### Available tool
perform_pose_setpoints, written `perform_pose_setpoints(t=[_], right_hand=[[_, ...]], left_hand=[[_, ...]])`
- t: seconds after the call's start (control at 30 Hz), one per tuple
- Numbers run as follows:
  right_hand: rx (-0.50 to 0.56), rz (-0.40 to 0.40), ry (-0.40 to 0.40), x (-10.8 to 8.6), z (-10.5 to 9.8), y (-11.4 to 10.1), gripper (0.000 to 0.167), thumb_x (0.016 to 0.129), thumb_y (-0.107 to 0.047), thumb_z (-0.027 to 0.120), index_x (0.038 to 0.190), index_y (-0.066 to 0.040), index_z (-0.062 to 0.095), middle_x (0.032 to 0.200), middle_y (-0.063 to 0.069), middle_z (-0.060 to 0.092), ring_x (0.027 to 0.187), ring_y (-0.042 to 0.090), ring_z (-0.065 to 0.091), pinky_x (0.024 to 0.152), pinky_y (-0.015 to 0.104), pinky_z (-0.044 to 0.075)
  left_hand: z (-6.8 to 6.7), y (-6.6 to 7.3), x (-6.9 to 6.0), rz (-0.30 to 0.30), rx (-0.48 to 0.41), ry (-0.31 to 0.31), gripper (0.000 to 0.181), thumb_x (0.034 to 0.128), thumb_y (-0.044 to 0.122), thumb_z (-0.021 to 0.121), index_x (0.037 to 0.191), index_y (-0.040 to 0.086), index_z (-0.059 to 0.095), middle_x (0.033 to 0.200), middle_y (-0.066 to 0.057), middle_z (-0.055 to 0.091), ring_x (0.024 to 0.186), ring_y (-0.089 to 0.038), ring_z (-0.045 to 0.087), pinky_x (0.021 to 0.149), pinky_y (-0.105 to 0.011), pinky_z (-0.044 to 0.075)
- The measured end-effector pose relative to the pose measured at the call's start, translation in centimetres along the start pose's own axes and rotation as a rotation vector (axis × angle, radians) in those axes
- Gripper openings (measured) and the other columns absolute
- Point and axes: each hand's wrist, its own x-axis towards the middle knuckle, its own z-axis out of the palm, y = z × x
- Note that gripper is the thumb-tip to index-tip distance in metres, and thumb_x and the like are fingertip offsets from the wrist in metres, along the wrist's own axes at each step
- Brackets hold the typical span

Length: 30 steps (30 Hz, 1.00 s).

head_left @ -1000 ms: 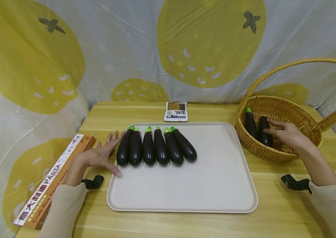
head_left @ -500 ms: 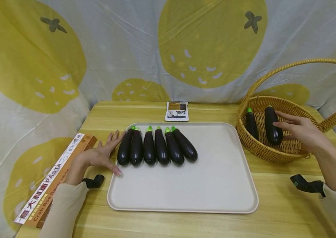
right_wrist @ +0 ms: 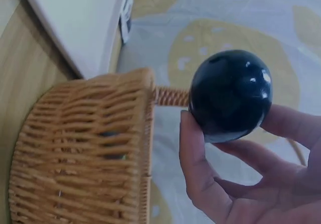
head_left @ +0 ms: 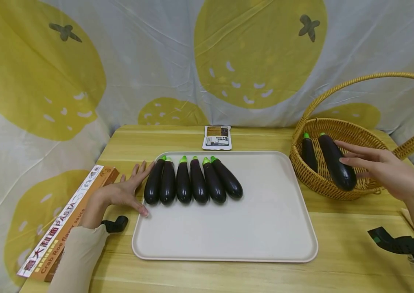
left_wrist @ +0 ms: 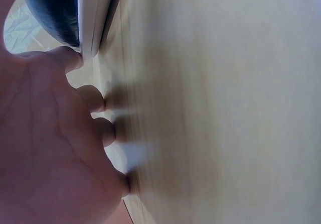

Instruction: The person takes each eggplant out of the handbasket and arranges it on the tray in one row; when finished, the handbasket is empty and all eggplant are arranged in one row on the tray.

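My right hand (head_left: pixel 388 167) pinches an eggplant (head_left: pixel 338 162) between thumb and fingers, holding it above the wicker basket (head_left: pixel 338 191). In the right wrist view the eggplant's round dark end (right_wrist: pixel 231 96) faces the camera, higher than the basket rim. A second eggplant (head_left: pixel 308 152) lies inside the basket at its left. My left hand (head_left: pixel 124 193) is spread at the left edge of the white tray (head_left: pixel 228 232), its thumb over the rim and its fingers beside the leftmost eggplant (head_left: pixel 153 183). Several eggplants lie in a row on the tray, green stems toward the back.
A long pasta box (head_left: pixel 69 221) lies slanted left of the tray, under the left forearm. Behind the tray is a small flat packet (head_left: pixel 217 137). The basket's tall handle (head_left: pixel 368 75) arches over it. A lemon-patterned cloth (head_left: pixel 155 61) hangs behind the table.
The right hand has lifted the eggplant from the basket's bottom and moved rightward and nearer with it. The left hand and the row on the tray stay in place.
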Motion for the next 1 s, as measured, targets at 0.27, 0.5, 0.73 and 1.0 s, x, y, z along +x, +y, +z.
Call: perform_pose_setpoints(t=[0.27,0.5,0.73,1.0], right_hand=[[-0.012,-0.090,-0.093,-0.8,1.5,-2.1,0.055,0.111,-0.019,0.048,0.163,-0.025,0.033,0.168,-0.014,0.029,0.116,-0.027,0.046,0.092,0.051,0.053],[0.030,-0.092,-0.179,0.0,3.7,-5.2,0.055,0.110,-0.026,0.051,0.162,-0.029,0.035,0.169,0.013,0.033,0.138,0.010,0.053,0.098,0.046,0.055],[0.092,-0.133,-0.238,1.9,6.8,-9.0,0.056,0.107,-0.033,0.057,0.160,-0.029,0.040,0.161,0.014,0.045,0.129,0.033,0.059,0.089,0.040,0.057],[0.122,-0.138,-0.288,4.9,9.9,-11.1,0.060,0.105,-0.032,0.060,0.161,-0.026,0.039,0.152,0.017,0.055,0.133,0.032,0.056,0.090,0.037,0.055]], left_hand=[[0.1,0.0,0.0,0.000,0.002,0.001,0.152,0.0636,0.042,0.098,0.167,0.018,-0.011,0.166,-0.028,-0.029,0.151,-0.052,-0.030,0.109,-0.084,-0.017],[0.0,0.1,0.0,-0.013,0.011,0.003,0.152,0.0631,0.042,0.098,0.167,0.018,-0.010,0.167,-0.029,-0.028,0.152,-0.052,-0.030,0.110,-0.084,-0.017],[0.1,0.0,0.1,-0.015,0.000,0.001,0.152,0.0634,0.041,0.098,0.167,0.019,-0.011,0.166,-0.027,-0.030,0.151,-0.051,-0.032,0.110,-0.083,-0.019],[0.1,-0.1,0.1,-0.003,-0.002,0.006,0.152,0.0635,0.041,0.098,0.167,0.019,-0.011,0.166,-0.028,-0.030,0.151,-0.051,-0.033,0.109,-0.083,-0.020]])
